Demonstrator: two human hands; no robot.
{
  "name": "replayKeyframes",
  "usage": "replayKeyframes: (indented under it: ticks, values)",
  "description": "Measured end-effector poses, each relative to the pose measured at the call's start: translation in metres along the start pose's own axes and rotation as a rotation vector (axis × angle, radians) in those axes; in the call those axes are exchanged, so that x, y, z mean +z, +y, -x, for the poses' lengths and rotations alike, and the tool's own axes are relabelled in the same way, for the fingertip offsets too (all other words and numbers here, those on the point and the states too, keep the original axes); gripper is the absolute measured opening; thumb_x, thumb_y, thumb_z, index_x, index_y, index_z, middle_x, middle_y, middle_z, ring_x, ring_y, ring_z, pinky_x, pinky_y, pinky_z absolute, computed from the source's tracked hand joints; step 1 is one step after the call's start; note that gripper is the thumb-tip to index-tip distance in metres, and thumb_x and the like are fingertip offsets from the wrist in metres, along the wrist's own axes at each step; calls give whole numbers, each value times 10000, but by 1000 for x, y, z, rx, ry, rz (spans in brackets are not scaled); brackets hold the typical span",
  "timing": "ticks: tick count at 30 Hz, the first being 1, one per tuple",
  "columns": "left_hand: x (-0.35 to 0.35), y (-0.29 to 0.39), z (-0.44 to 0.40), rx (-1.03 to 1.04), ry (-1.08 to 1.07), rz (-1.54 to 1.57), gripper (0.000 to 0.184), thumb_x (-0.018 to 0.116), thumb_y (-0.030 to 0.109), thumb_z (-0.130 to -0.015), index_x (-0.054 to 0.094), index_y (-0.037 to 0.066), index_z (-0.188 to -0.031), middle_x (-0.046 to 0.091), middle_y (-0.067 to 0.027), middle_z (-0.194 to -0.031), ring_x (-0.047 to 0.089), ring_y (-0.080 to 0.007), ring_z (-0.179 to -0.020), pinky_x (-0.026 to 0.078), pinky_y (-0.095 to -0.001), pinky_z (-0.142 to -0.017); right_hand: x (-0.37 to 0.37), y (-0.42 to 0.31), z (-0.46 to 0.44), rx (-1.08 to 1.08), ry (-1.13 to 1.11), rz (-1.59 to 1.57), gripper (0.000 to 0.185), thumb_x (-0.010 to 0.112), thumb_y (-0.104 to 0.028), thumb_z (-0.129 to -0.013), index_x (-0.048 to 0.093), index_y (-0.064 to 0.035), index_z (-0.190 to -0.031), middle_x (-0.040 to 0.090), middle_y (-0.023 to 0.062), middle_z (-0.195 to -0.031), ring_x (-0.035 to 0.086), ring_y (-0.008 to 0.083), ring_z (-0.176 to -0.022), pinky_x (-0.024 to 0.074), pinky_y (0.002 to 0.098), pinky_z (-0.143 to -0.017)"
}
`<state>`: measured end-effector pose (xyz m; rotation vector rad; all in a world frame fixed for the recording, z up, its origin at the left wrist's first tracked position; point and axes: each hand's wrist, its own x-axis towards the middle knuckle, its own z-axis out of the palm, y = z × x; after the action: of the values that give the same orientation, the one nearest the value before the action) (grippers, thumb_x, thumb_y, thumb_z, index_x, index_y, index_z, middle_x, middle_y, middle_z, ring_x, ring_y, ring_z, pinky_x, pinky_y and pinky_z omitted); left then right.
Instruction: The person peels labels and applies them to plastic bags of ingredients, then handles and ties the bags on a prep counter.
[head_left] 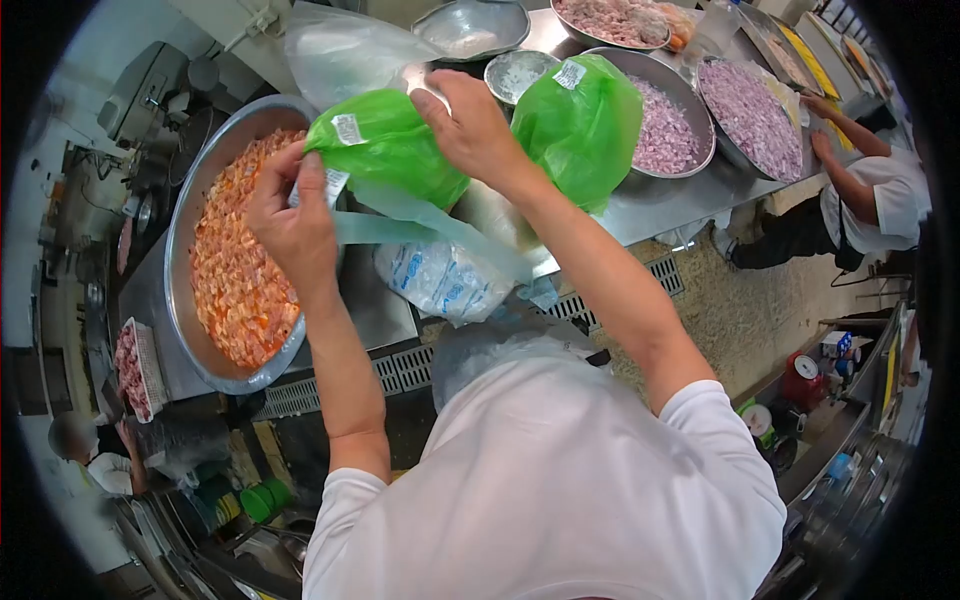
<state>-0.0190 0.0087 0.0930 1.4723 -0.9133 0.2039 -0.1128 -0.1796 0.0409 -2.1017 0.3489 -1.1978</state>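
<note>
My left hand (297,215) pinches the left edge of a green plastic bag (400,140) between thumb and fingers. A white printed label (348,128) is stuck on this bag, and a second printed label (334,184) shows beside my thumb. Over the bag's upper right side, my right hand (470,125) has its thumb and fingers apart; whether the fingertips touch the plastic is unclear. Another green bag (580,130) with a white label stands just right of my right wrist. Below my hands lies a clear plastic pack with blue print (445,280).
At left stands a large metal basin (180,250) of orange-coated meat pieces. Bowls of chopped purple onion (750,115) and minced meat (610,20) line the metal table's back right. A crate (150,370) of meat sits lower left. Co-workers (880,190) stand at both sides.
</note>
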Motion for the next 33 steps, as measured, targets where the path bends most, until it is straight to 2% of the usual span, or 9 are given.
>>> replayKeyframes:
  ticks: [9,12,14,17,24,26,29,31,33]
  values:
    - [-30,28,-3,141,-20,307,180,605,142,-989,640,-3,-1088,675,-109,-1000,645,-147,-899,510,-292,-823,-14,-20,-11,205,46,-246,280,672,-254,-904,689,23,-864,701,204,-895,678,317,-814,515,423,-750]
    - [-46,33,-1,326,-507,565,285,644,214,-976,644,-41,-1105,676,-89,-860,619,-134,-823,477,-250,-737,-40,-30,-16,218,189,-464,242,632,-233,-963,637,8,-966,682,99,-833,648,181,-759,505,319,-706]
    - [-35,42,8,-4,-577,742,389,604,294,-1000,627,-49,-1181,676,-101,-837,635,-153,-830,478,-253,-722,-78,-54,-11,199,200,-666,222,602,-226,-996,599,-6,-1020,648,40,-807,620,119,-738,491,273,-680]
    - [-8,28,10,-331,-283,179,390,554,264,-1028,588,-29,-1284,686,-139,-1058,661,-216,-963,512,-275,-852,-119,-76,3,199,96,-823,208,556,-241,-1035,548,-33,-1036,599,-9,-820,563,48,-720,456,228,-636]
    - [39,18,39,-773,-607,1400,619,483,466,-1027,514,-53,-1364,629,-223,-1217,633,-303,-1100,509,-408,-989,-169,-88,62,411,-258,-636,175,662,-105,-950,497,-53,-976,537,-38,-791,482,28,-662,411,203,-591]
    - [54,25,41,-616,-910,1731,624,523,453,-1009,514,-68,-1353,637,-233,-1193,640,-310,-1096,525,-405,-966,-183,-80,71,490,-193,-631,200,688,-87,-926,513,-46,-1013,543,-43,-797,501,23,-672,398,194,-575]
    - [51,15,47,-522,-794,1434,569,544,387,-1008,523,-80,-1334,662,-218,-1128,664,-292,-1032,551,-382,-897,-217,-61,82,654,-221,-652,252,692,-144,-933,555,-28,-1110,616,-17,-880,576,26,-743,465,195,-605]
    - [72,36,35,-727,-408,905,438,517,279,-1028,558,-70,-1289,688,-164,-1047,684,-235,-919,559,-335,-802,-228,-44,70,537,-158,-759,297,684,-188,-941,574,-17,-1158,646,11,-954,613,51,-801,512,208,-663]
    - [121,72,4,-1092,-342,1058,309,512,218,-1030,620,-25,-1186,691,-79,-930,645,-133,-712,535,-265,-638,-234,-22,49,508,-61,-827,329,663,-213,-957,583,-9,-1203,665,35,-1010,640,75,-847,546,224,-701]
